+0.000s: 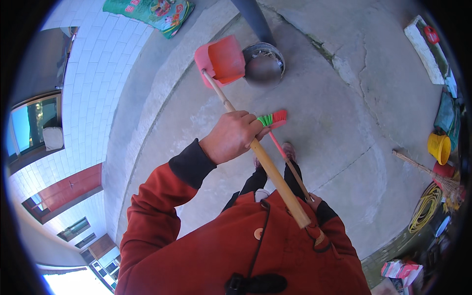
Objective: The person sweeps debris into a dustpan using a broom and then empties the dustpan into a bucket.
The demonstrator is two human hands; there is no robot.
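Observation:
My left hand (236,134) grips the wooden handle (274,173) of a red plastic dustpan (226,59). The handle slants across my body, and its cut end is in front of my jacket. Beside a round bin (282,61), the pan is tilted, its right edge close to or against the rim. Debris shows inside the bin; a blurred patch covers part of it. Low at my right side, my right hand (314,202) holds a broom by its stick (295,171). The red and green bristles (274,118) of the broom point upward, just past my left hand.
A dark pipe (256,20) rises behind the bin. Left are a raised concrete ledge (147,99) and a white tiled wall (96,70), with a green printed sack (155,14) farther up. At right lie a yellow bucket (438,147), a twig broom (424,167) and a coiled hose (426,208).

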